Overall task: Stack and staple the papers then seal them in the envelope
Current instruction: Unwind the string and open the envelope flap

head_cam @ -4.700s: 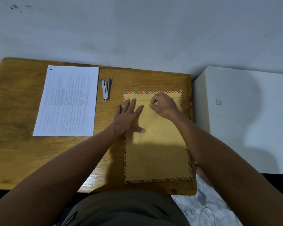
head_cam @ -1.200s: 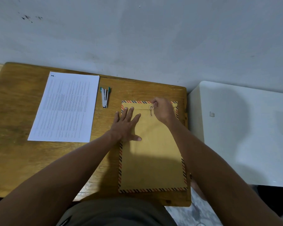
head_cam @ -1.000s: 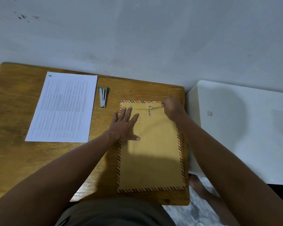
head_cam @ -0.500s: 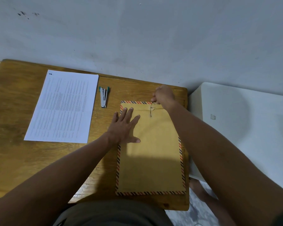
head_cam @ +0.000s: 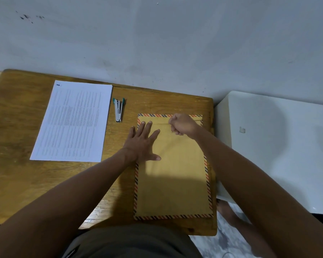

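A brown envelope [head_cam: 173,183] with a striped border lies on the right part of the wooden table [head_cam: 17,175], its flap end facing the wall. My left hand [head_cam: 143,144] lies flat on its upper left part, fingers spread. My right hand [head_cam: 183,125] is closed in a pinch over the string clasp near the flap, and covers most of the clasp and string. A stack of printed white papers [head_cam: 71,123] lies to the left, apart from the envelope. Between them lies a small silver and green stapler [head_cam: 118,109].
A grey wall runs right behind the table. To the right of the table stands a white cabinet [head_cam: 272,149], close against the table's edge. A bare foot [head_cam: 226,211] shows on the floor below the table's right front corner.
My right hand has circled around the clasp with the thin string, out to the right, up past the flap, and now back down over the clasp. The left hand stays flat on the envelope.
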